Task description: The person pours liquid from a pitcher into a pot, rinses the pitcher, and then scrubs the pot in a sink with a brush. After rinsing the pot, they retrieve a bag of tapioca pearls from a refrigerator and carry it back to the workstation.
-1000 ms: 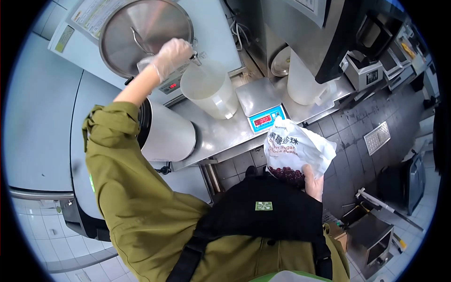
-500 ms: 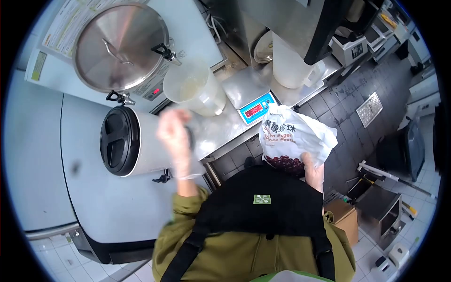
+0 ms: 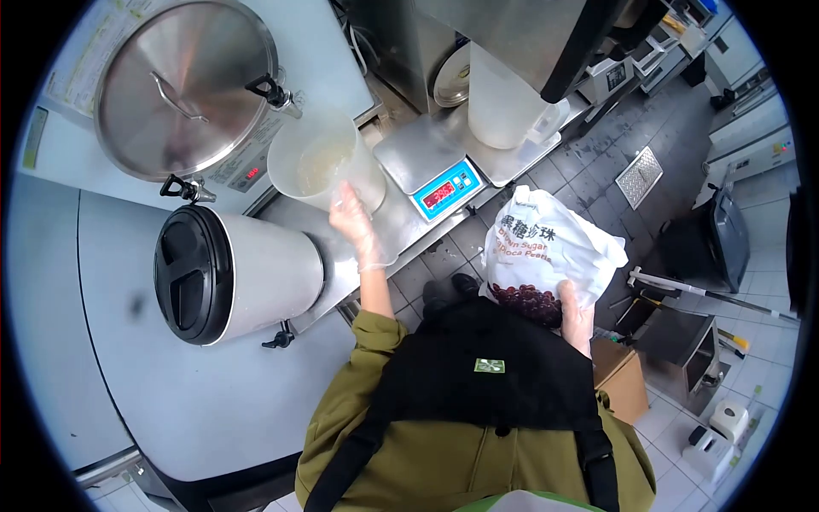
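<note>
My left hand (image 3: 353,224), in a clear glove, is closed at the handle of a translucent plastic pitcher (image 3: 294,158). The pitcher has something pale in its bottom and stands on the steel counter. My right hand (image 3: 577,314), also gloved, grips the lower right side of a white plastic bag (image 3: 559,247) printed with brown sugar tapioca pearls. The bag hangs in front of my black apron. A blue digital scale (image 3: 445,189) with lit red digits sits just right of the pitcher, its steel pan bare.
A large lidded steel cooker (image 3: 183,90) with black taps stands at upper left. Below it is a dispenser with a black lid (image 3: 194,273). Another pitcher (image 3: 503,102) is beyond the scale. A cardboard box (image 3: 621,380) and dark bin (image 3: 712,247) stand on the right.
My left hand has moved from above the dispenser to the right, onto the pitcher's handle. My right hand still holds the bag. The view has shifted slightly.
</note>
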The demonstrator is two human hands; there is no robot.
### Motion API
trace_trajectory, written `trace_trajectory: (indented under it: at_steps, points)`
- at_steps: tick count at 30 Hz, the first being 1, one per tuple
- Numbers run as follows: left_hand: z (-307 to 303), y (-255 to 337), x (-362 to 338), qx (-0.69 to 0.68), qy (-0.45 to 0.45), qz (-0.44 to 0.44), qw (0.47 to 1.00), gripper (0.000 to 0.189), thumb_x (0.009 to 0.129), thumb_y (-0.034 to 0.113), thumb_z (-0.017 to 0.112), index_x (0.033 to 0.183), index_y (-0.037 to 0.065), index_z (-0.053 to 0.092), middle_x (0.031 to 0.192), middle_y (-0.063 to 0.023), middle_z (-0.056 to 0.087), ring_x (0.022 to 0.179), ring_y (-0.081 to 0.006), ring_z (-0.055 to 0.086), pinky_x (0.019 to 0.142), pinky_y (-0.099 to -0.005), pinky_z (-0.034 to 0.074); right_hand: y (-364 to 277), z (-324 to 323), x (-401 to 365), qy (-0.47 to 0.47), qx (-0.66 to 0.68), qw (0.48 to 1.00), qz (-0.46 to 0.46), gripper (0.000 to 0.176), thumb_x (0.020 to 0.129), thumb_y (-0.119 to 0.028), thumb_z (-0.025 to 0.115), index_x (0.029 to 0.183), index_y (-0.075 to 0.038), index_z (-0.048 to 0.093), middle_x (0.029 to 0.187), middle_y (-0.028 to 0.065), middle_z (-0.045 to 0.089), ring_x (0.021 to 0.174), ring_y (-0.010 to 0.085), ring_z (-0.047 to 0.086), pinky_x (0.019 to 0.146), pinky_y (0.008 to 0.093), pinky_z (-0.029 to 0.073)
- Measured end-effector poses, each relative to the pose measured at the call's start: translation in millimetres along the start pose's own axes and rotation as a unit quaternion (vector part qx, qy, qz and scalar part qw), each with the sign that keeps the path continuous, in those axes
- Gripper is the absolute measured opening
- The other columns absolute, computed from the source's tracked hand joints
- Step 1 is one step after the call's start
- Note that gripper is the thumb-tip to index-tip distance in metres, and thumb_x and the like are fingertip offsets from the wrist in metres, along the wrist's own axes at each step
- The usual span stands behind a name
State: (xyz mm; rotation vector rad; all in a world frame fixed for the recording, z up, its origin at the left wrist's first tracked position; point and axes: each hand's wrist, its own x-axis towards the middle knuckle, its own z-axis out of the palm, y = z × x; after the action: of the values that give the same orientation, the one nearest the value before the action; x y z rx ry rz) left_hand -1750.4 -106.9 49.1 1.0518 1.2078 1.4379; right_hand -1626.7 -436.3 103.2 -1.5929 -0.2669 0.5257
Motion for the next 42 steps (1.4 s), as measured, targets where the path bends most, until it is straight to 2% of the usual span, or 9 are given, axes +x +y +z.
trace_trajectory:
  at_steps: [5, 8, 9, 12, 24, 32, 35, 38, 42]
  points:
    - [-43, 13, -7, -0.018, -0.024, -0.031, 0.999, 0.017, 0.081, 0.019, 0.061, 0.075, 0.004, 0.057, 0.06, 0.0052, 0.046, 0.048, -0.0024, 0.036, 0.042, -0.0204, 0.026, -16, 6, 0, -0.036, -0.031, 0.999, 0.006, 0.037, 0.086, -0.021, 0.053, 0.112, 0.005, 0.048, 0.105, 0.0084, 0.055, 0.094, 0.0153, 0.049, 0.083, 0.0277, 0.038]
    - [-73, 14, -14, 0.012, -0.07, -0.015, 0.997, 0.017, 0.081, 0.018, 0.061, 0.073, 0.004, 0.056, 0.059, 0.0052, 0.045, 0.048, -0.0024, 0.036, 0.042, -0.0201, 0.025, -17, 17, 0, -0.009, -0.028, 1.0, -0.009, 0.036, 0.086, -0.021, 0.053, 0.11, 0.005, 0.049, 0.103, 0.0071, 0.055, 0.091, 0.0137, 0.049, 0.081, 0.0268, 0.038]
    - [-83, 16, -15, 0.019, -0.082, -0.01, 0.996, 0.018, 0.08, 0.018, 0.061, 0.071, 0.004, 0.055, 0.058, 0.0053, 0.044, 0.048, -0.0024, 0.035, 0.042, -0.0198, 0.024, -11, 14, -1, -0.013, -0.032, 0.998, 0.045, 0.036, 0.086, -0.022, 0.053, 0.11, 0.005, 0.049, 0.101, 0.0059, 0.055, 0.09, 0.0125, 0.049, 0.08, 0.0259, 0.039]
    - [-104, 30, -24, 0.036, -0.1, -0.031, 0.994, 0.018, 0.08, 0.018, 0.061, 0.07, 0.004, 0.054, 0.057, 0.0051, 0.044, 0.048, -0.0025, 0.035, 0.041, -0.0202, 0.024, -6, 19, -1, 0.001, -0.01, 1.0, 0.017, 0.039, 0.086, -0.024, 0.054, 0.112, 0.005, 0.048, 0.102, 0.0061, 0.054, 0.09, 0.0131, 0.049, 0.082, 0.0258, 0.038]
    - [-165, 65, -59, 0.14, -0.24, -0.056, 0.959, 0.021, 0.075, 0.018, 0.067, 0.073, -0.002, 0.06, 0.066, 0.0012, 0.055, 0.059, -0.0055, 0.045, 0.053, -0.0226, 0.037, 22, 15, -3, 0.065, 0.035, 0.997, 0.031, 0.047, 0.084, -0.026, 0.056, 0.118, 0.004, 0.043, 0.11, 0.0077, 0.051, 0.099, 0.014, 0.047, 0.087, 0.0261, 0.036]
    - [-147, 71, -51, 0.108, -0.297, -0.116, 0.942, 0.021, 0.072, 0.019, 0.069, 0.066, 0.002, 0.058, 0.06, 0.004, 0.05, 0.055, -0.0031, 0.04, 0.049, -0.0193, 0.03, 29, 28, -1, 0.131, 0.051, 0.986, 0.084, 0.046, 0.084, -0.025, 0.055, 0.117, 0.005, 0.043, 0.109, 0.0088, 0.052, 0.097, 0.0142, 0.048, 0.086, 0.0267, 0.037]
    - [-135, 53, -34, 0.092, -0.286, -0.069, 0.951, 0.027, 0.069, 0.025, 0.071, 0.067, 0.005, 0.053, 0.056, 0.0069, 0.043, 0.047, -0.0023, 0.035, 0.043, -0.0195, 0.023, 43, 28, -1, 0.136, 0.048, 0.987, 0.069, 0.045, 0.084, -0.026, 0.054, 0.115, 0.006, 0.045, 0.108, 0.0092, 0.053, 0.097, 0.0151, 0.049, 0.085, 0.0276, 0.038]
    - [-125, 38, -11, 0.004, -0.281, -0.075, 0.957, 0.03, 0.069, 0.026, 0.073, 0.067, 0.002, 0.055, 0.057, 0.006, 0.045, 0.051, -0.0029, 0.036, 0.045, -0.0194, 0.025, 51, 33, -3, 0.157, 0.026, 0.987, -0.003, 0.045, 0.084, -0.025, 0.055, 0.114, 0.006, 0.045, 0.107, 0.0092, 0.053, 0.095, 0.0147, 0.049, 0.084, 0.0269, 0.038]
    - [-110, 33, 13, -0.042, -0.285, -0.023, 0.957, 0.041, 0.069, 0.033, 0.07, 0.053, 0.008, 0.043, 0.05, 0.0039, 0.039, 0.042, -0.0051, 0.032, 0.04, -0.0214, 0.019, 43, 35, -5, 0.151, -0.022, 0.988, -0.034, 0.037, 0.084, -0.024, 0.054, 0.105, 0.006, 0.053, 0.096, 0.0076, 0.058, 0.087, 0.014, 0.052, 0.078, 0.0258, 0.04]
